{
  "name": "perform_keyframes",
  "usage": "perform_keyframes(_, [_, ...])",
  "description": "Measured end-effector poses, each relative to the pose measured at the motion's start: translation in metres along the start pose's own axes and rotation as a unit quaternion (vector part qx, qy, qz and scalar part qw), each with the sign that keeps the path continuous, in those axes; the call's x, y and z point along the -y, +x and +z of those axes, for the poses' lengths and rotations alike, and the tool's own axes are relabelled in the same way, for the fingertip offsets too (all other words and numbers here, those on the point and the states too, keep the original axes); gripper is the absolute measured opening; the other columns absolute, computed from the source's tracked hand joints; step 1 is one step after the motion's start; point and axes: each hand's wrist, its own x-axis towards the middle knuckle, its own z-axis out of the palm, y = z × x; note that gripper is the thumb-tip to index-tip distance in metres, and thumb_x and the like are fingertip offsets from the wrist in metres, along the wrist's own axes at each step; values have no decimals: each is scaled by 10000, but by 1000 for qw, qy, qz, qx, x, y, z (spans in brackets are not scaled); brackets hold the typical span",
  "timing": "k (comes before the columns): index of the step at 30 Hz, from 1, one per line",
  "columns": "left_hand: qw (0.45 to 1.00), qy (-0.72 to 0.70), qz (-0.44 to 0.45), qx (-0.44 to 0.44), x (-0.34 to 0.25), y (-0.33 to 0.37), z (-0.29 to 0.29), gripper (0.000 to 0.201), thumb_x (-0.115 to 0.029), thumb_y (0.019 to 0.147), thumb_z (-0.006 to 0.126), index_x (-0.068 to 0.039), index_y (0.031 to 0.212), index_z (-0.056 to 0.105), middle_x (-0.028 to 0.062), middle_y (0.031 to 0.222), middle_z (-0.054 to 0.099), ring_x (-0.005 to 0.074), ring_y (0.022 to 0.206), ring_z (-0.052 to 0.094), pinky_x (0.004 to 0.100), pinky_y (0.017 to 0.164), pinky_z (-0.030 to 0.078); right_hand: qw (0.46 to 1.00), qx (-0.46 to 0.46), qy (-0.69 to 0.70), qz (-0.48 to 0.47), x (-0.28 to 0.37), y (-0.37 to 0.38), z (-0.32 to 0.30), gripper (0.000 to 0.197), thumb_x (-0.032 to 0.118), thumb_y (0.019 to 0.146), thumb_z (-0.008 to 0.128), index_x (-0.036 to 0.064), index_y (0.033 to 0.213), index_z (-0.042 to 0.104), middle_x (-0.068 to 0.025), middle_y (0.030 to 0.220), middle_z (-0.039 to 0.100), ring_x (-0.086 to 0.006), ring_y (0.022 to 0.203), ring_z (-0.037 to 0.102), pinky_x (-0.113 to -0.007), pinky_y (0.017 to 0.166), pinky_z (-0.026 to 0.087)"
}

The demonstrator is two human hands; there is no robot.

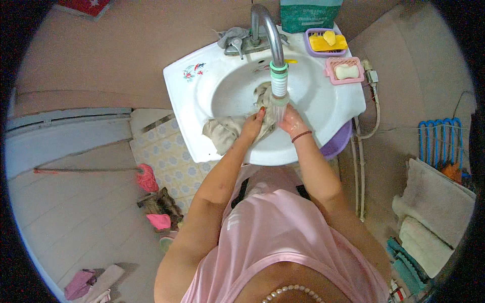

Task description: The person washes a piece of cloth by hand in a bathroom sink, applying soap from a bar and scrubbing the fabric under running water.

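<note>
A wet greyish-beige cloth (222,133) lies partly in the white washbasin (316,108) and is draped over its front left rim. My left hand (252,126) is closed on the cloth near the middle of the basin, thumb on top. Water runs from the tap (273,38) through a white and green nozzle (279,83) just above the cloth. My right hand (291,122) is at the right of the stream, wet, with a dark red bracelet (301,136) on the wrist. Its fingers are largely hidden by the nozzle and water.
At the back right corner sit a purple soap dish (308,47) with yellow soap and a pink one (331,74) with white soap. A green pouch (309,17) stands behind. A small grey cloth (232,37) lies by the tap handle. Towels (434,202) hang at right.
</note>
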Motion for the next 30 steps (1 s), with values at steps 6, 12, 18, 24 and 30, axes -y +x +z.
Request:
perform_keyframes(6, [961, 210, 31, 176, -42, -30, -22, 507, -306, 619, 650, 56, 947, 512, 164, 841, 565, 213, 753, 547, 282, 683, 417, 989, -79, -122, 20, -5, 10, -14, 234, 103, 775, 470, 53, 1002, 444, -58, 911, 535, -180, 758, 545, -323, 661, 470])
perform_keyframes(12, [997, -15, -33, 72, -54, -42, -33, 277, -107, 714, 562, 42, 936, 489, 100, 795, 554, 139, 706, 522, 237, 616, 419, 993, -86, -60, 55, -20, -12, -6, 232, 202, 796, 462, 106, 1006, 450, -33, 968, 503, -177, 874, 492, -333, 737, 422])
perform_keyframes(18, [994, -79, -26, 69, -39, -40, -25, 252, -125, 762, 516, 4, 974, 470, 61, 803, 536, 112, 688, 485, 217, 627, 404, 995, -103, -3, 13, -19, 9, -24, 227, 146, 802, 437, 84, 1020, 446, -47, 978, 500, -189, 887, 482, -316, 745, 407])
perform_keyframes(24, [993, 71, 59, 76, -41, -49, -22, 355, -225, 707, 587, -39, 994, 490, 58, 775, 553, 113, 674, 498, 233, 613, 409, 996, -51, 53, -47, -22, -4, -1, 206, 121, 799, 425, 32, 980, 464, -86, 939, 513, -210, 846, 493, -329, 729, 419])
perform_keyframes(30, [891, 438, 121, 20, -76, -67, -22, 320, -321, 684, 564, -58, 867, 562, 181, 686, 547, 308, 663, 536, 369, 624, 410, 986, -122, 103, -56, -25, 15, -19, 198, 119, 756, 474, 13, 923, 474, -85, 893, 512, -217, 813, 492, -309, 719, 426])
